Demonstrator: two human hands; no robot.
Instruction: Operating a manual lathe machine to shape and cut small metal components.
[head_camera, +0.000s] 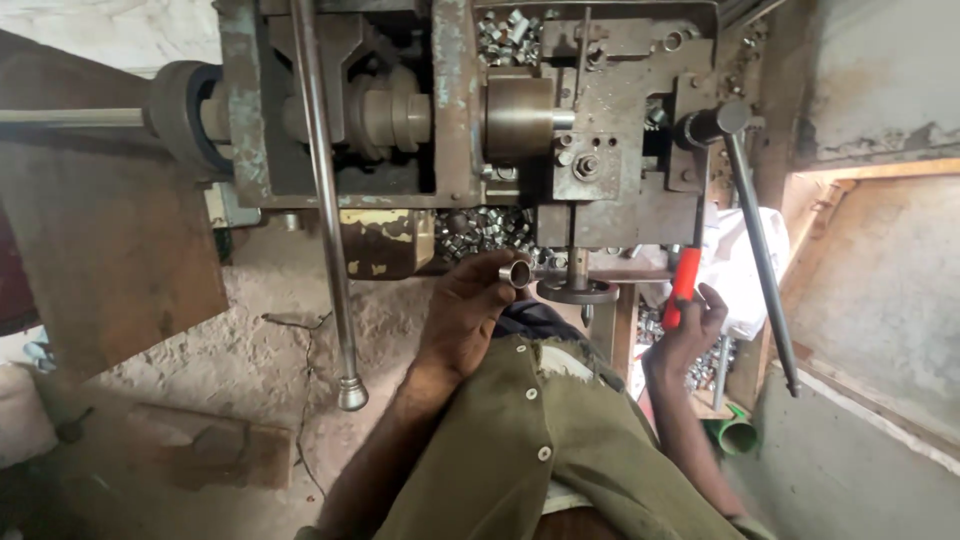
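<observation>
left hand (462, 318): fingers curled, pinching a small metal ring (518, 273) at the fingertips, ring's open bore facing the camera
ring position: dead centre of view, just below the machine (450, 110), beside the round handwheel (576, 291) at its 3 o'clock
right hand (692, 325): closed around a red handle (682, 286), which runs up toward 12 o'clock into the machine's right side
machine: worn grey-green metal block filling 12 o'clock, brass-coloured cylinder (520, 120) in the middle
loose parts: heaps of small shiny rings (482, 232) under the machine just above the left hand, more (508, 35) at top centre, more beneath the right hand at 4 o'clock
levers: long steel rod (328, 200) with knob end dropping toward 7 o'clock; dark bar (760, 250) slanting toward 4 o'clock
packaging: white plastic bag (738, 262) at 3 o'clock, behind the red handle; no label readable
other: green cup-shaped thing (736, 435) at 4 o'clock; olive buttoned shirt (540, 440) at 6 o'clock
</observation>
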